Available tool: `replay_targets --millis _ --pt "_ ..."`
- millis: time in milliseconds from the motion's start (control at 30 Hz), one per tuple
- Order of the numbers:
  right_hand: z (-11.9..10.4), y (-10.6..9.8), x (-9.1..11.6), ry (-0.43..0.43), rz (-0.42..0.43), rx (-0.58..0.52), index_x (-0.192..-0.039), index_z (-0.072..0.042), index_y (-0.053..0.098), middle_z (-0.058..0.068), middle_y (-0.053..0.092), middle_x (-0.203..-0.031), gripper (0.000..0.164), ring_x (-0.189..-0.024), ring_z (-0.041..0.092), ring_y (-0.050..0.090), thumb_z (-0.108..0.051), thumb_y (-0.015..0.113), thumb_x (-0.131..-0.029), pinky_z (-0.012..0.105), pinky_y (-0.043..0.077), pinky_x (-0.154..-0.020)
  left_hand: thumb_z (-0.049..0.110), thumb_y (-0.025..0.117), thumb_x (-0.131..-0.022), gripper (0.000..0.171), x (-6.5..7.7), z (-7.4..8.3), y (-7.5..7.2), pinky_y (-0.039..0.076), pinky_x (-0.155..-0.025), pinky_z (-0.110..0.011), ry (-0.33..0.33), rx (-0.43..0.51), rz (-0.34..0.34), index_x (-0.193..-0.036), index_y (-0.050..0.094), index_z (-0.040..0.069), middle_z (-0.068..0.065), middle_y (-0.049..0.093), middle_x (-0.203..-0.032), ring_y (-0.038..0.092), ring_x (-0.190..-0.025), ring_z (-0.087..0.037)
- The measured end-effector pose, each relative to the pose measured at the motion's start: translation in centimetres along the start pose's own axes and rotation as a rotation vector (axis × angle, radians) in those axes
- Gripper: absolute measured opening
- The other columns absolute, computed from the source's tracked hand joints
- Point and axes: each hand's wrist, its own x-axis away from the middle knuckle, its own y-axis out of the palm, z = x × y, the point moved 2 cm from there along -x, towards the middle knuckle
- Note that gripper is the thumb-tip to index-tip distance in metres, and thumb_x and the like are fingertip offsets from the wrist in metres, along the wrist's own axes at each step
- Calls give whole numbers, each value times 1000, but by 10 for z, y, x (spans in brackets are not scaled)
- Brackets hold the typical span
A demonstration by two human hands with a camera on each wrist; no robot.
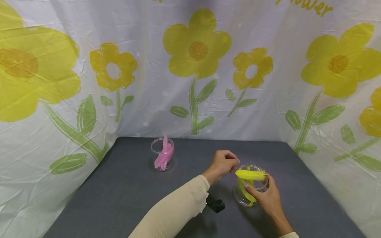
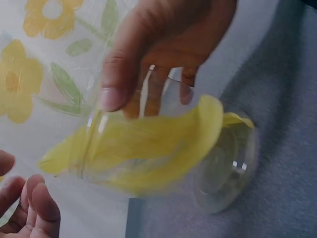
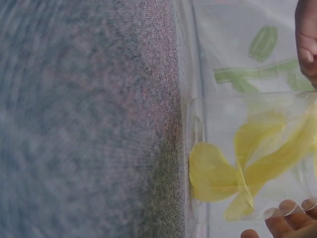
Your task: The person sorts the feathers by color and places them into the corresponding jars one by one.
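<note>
My right hand grips a clear plastic jar near its rim, thumb on the near side and fingers round the far side. Several yellow feathers are inside the jar, and one yellow feather lies across its mouth. The jar stands upright on the dark table. Just left of the rim, my left hand hovers with bent fingers. In the left wrist view its thumb and fingertips are apart, with nothing visible between them.
Farther back on the left stands a second clear jar with pink feathers. A black strapped device shows beneath my left wrist. The dark grey table is bounded by a white flower-printed curtain.
</note>
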Motion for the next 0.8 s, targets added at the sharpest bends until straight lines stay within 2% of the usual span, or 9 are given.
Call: replay_targets --millis 100,233,333,467,600,800 --pt "-1 0 0 1 -4 -4 -150 1 17 27 34 -143 105 -130 39 34 -40 82 -77 54 34 -98 18 72 -88 11 7 -3 -2 53 -56 -39 0 -81 10 -81 67 11 -8 61 -65 57 -53 -20" --pt "-3 0 1 7 -6 0 -150 1 15 28 33 -143 107 -130 41 34 -40 81 -77 55 34 -98 27 76 -85 18 17 -6 -1 52 -49 -35 -12 -180 -2 -79 65 13 -7 63 -66 60 -52 -23" --pt "-2 0 2 11 -8 12 -151 2 14 29 33 -143 108 -130 41 33 -40 81 -77 56 31 -100 21 79 -81 17 22 -7 2 52 -47 -35 -35 -184 -18 -78 64 13 -8 64 -67 61 -51 -23" --pt "-1 0 2 12 -4 12 -151 2 14 29 33 -143 108 -131 42 32 -40 82 -77 57 30 -101 4 76 -79 13 25 -6 6 53 -49 -39 -44 -119 -38 -78 64 9 -8 64 -63 59 -48 -21" --pt "0 1 2 11 -2 1 -151 1 15 29 33 -143 108 -130 41 33 -40 82 -77 57 32 -100 -4 71 -79 14 22 -2 7 53 -48 -34 1 -79 -40 -78 64 8 -6 63 -65 60 -51 -22" --pt "-1 0 0 20 -1 5 -151 1 15 28 34 -142 109 -129 40 34 -43 81 -76 56 32 -99 -6 66 -82 16 15 5 2 52 -50 -33 125 -117 -8 -78 66 9 -3 62 -64 60 -54 -23"
